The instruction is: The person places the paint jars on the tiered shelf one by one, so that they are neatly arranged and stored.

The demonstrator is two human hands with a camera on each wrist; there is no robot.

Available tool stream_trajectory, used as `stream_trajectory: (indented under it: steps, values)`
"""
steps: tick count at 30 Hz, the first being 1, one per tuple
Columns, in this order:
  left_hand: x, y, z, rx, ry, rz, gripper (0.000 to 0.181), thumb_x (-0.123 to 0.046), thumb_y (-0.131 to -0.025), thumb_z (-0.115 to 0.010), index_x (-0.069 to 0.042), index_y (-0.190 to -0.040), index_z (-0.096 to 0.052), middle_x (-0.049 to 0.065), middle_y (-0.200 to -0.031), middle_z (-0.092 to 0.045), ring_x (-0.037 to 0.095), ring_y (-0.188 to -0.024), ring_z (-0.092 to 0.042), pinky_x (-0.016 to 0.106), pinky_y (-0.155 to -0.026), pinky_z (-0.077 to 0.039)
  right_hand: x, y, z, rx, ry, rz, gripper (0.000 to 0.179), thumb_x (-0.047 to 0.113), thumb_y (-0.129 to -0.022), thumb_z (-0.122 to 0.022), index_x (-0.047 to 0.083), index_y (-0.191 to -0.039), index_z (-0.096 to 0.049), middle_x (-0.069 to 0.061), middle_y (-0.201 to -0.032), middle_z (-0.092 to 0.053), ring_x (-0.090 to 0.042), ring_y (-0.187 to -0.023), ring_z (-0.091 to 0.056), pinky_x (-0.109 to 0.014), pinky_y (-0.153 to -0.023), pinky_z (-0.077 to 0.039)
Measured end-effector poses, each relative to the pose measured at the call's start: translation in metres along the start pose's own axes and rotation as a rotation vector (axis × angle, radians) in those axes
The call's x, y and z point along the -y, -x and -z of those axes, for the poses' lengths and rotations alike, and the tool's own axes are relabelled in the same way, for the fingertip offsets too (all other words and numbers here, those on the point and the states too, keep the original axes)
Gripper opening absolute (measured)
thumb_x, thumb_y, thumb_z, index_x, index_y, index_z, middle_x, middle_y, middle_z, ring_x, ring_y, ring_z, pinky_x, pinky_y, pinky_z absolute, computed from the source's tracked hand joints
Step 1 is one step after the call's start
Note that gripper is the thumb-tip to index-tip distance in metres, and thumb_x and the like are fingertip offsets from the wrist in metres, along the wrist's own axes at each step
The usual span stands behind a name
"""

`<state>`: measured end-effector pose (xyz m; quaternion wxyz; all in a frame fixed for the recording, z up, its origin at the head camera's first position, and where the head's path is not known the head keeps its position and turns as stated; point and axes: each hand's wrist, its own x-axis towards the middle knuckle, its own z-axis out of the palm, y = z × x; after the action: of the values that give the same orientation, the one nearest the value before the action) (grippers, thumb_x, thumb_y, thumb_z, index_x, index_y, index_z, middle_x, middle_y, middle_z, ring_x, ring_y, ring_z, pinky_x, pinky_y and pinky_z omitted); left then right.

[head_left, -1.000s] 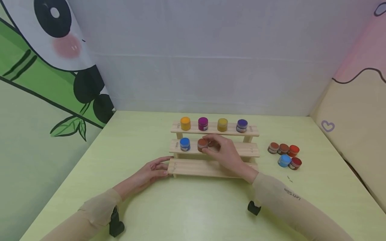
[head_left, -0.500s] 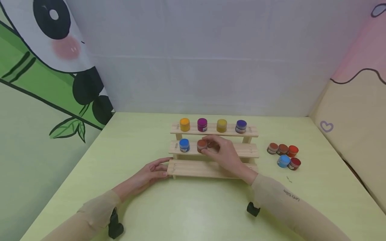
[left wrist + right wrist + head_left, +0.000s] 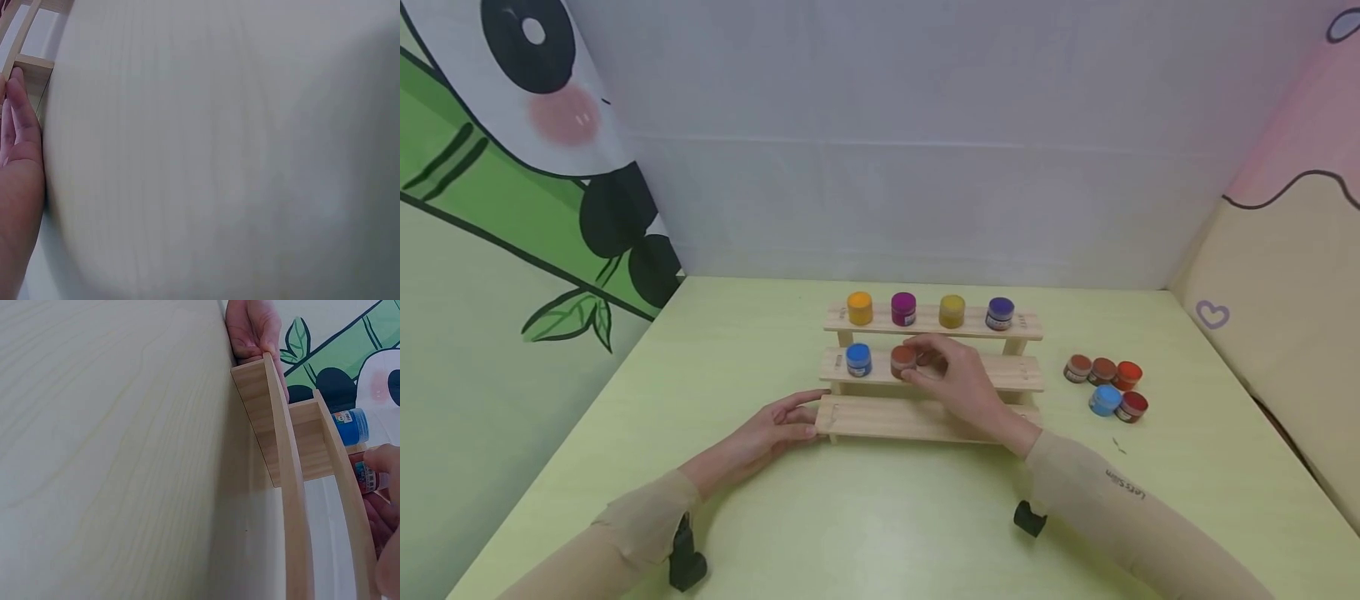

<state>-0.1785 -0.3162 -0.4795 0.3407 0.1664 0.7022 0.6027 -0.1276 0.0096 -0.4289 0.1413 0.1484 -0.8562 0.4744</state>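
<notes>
A three-tier wooden display rack (image 3: 880, 417) stands on the table. My left hand (image 3: 775, 429) holds its lower left end, thumb at the front corner and index finger reaching along the end; the left wrist view shows those fingers (image 3: 24, 112) against the wood. My right hand (image 3: 958, 383) pinches a small brown paint jar (image 3: 902, 361) at the middle shelf, thumb and fingertips on its right side. To its left sits a blue paint jar (image 3: 859, 359), label visible in the right wrist view. The top shelf bears an orange jar (image 3: 860, 308), a purple jar (image 3: 903, 308), a mustard-yellow jar (image 3: 952, 311) and a dark blue jar (image 3: 1000, 313).
Right of the rack, several more jars cluster on the table: a reddish-brown jar (image 3: 1078, 368), a darker brown jar (image 3: 1102, 371), a red jar (image 3: 1127, 375), a light blue jar (image 3: 1105, 400) and a dark red jar (image 3: 1132, 407). A pale wall panel (image 3: 887, 208) rises behind.
</notes>
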Motion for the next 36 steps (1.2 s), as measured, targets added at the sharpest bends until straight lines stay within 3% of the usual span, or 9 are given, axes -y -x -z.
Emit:
stream_trajectory:
  steps: [7, 16, 20, 26, 32, 36]
  values:
    - [-0.001, 0.000, 0.000, 0.004, 0.001, -0.009, 0.072, -0.019, -0.096, -0.065, -0.014, -0.157, -0.026, -0.003, -0.123, -0.067, 0.008, -0.115, -0.063, 0.021, -0.096, -0.052, -0.002, 0.002, 0.008, 0.030, 0.027, -0.010, 0.044, 0.026, -0.088, -0.076, 0.020, -0.129, -0.063, 0.003, -0.116, -0.071, -0.011, -0.099, -0.067, -0.029, -0.088, -0.056]
    - [0.000, 0.000, 0.000, 0.001, 0.008, -0.006, 0.072, -0.018, -0.096, -0.065, -0.013, -0.157, -0.027, -0.002, -0.124, -0.067, 0.008, -0.115, -0.063, 0.020, -0.096, -0.052, 0.002, 0.020, 0.040, 0.006, 0.133, 0.019, 0.046, 0.023, -0.089, -0.074, 0.018, -0.133, -0.061, -0.001, -0.127, -0.067, -0.016, -0.111, -0.063, -0.038, -0.092, -0.055]
    - [0.000, -0.001, 0.000, 0.002, 0.006, -0.005, 0.072, -0.018, -0.096, -0.065, -0.013, -0.157, -0.027, -0.002, -0.124, -0.067, 0.008, -0.115, -0.063, 0.020, -0.096, -0.052, -0.002, 0.033, 0.061, -0.053, 0.206, 0.118, 0.047, 0.018, -0.086, -0.077, 0.016, -0.130, -0.063, -0.003, -0.125, -0.069, -0.018, -0.109, -0.063, -0.035, -0.086, -0.057]
    - [0.000, -0.002, -0.001, -0.001, 0.004, -0.013, 0.073, -0.019, -0.095, -0.066, -0.013, -0.157, -0.027, -0.004, -0.122, -0.068, 0.008, -0.114, -0.063, 0.021, -0.095, -0.052, -0.013, 0.050, 0.100, -0.178, 0.280, 0.260, 0.051, 0.004, -0.078, -0.081, 0.011, -0.126, -0.064, -0.005, -0.117, -0.071, -0.013, -0.101, -0.063, -0.016, -0.079, -0.053]
    - [0.000, -0.001, -0.002, 0.001, 0.000, -0.006, 0.073, -0.019, -0.096, -0.065, -0.013, -0.157, -0.026, -0.003, -0.122, -0.068, 0.008, -0.114, -0.063, 0.021, -0.096, -0.052, -0.023, 0.063, 0.139, -0.305, 0.312, 0.301, 0.056, -0.008, -0.072, -0.081, 0.009, -0.124, -0.067, -0.005, -0.107, -0.072, 0.010, -0.096, -0.058, -0.005, -0.067, -0.045]
    - [0.000, 0.000, -0.001, -0.004, -0.002, -0.005, 0.072, -0.020, -0.096, -0.065, -0.014, -0.157, -0.027, -0.002, -0.124, -0.067, 0.008, -0.115, -0.063, 0.021, -0.096, -0.052, -0.035, 0.070, 0.163, -0.368, 0.332, 0.290, 0.054, -0.011, -0.073, -0.078, 0.009, -0.123, -0.068, 0.000, -0.107, -0.071, 0.013, -0.096, -0.058, -0.005, -0.070, -0.044]
